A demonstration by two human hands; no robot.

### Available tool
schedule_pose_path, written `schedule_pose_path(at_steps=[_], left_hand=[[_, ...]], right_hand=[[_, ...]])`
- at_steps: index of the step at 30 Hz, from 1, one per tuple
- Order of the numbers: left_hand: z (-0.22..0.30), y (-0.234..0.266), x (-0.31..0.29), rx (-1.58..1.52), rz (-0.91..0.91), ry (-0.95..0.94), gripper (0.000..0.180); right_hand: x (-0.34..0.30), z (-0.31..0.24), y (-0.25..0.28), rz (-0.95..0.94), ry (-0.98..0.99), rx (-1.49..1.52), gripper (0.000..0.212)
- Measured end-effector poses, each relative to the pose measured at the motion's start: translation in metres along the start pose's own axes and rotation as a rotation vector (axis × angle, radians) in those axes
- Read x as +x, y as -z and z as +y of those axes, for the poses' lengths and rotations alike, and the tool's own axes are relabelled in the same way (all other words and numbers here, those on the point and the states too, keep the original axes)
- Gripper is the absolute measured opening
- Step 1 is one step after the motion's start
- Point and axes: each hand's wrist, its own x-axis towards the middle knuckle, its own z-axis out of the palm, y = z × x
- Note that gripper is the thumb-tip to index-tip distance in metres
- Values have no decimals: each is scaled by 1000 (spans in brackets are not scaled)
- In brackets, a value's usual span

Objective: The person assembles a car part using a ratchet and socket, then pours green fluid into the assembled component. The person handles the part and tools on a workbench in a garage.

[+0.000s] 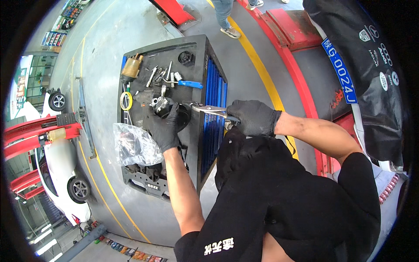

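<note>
In my gloved left hand [165, 130] is a dark metal car part [162, 106] with a shiny fitting on top, held above the cart; its exact kind cannot be made out. My gloved right hand [254, 118] is closed round the handles of metal pliers [208, 108]. The jaws point left toward the part and stand a little apart from it. A clear plastic bag [136, 144] lies beside my left wrist. Behind the part are a blue-handled tool [190, 84] and several metal sockets [175, 77].
The black tool cart [168, 46] has blue drawers [215, 102] on its right side. An amber container [132, 66], a yellow ring [126, 101] and a black round cap [185, 56] are on its top. Red lift parts [301, 94] and a covered car [358, 52] stand to the right. Another person's legs [224, 17] show beyond.
</note>
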Motion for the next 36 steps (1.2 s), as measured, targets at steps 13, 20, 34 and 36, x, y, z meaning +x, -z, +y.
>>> schedule_pose_path(at_steps=[13, 20, 34, 36], left_hand=[[-13, -6, 9, -260, -49, 230, 76], [8, -11, 27, 337, 61, 351, 69], [27, -10, 43, 525, 46, 653, 66], [27, -6, 39, 460, 41, 643, 67]], right_hand=[[125, 46, 17, -27, 15, -59, 30], [213, 55, 44, -243, 9, -139, 32], [257, 57, 24, -177, 285, -180, 41], [250, 55, 25, -94, 352, -224, 42]])
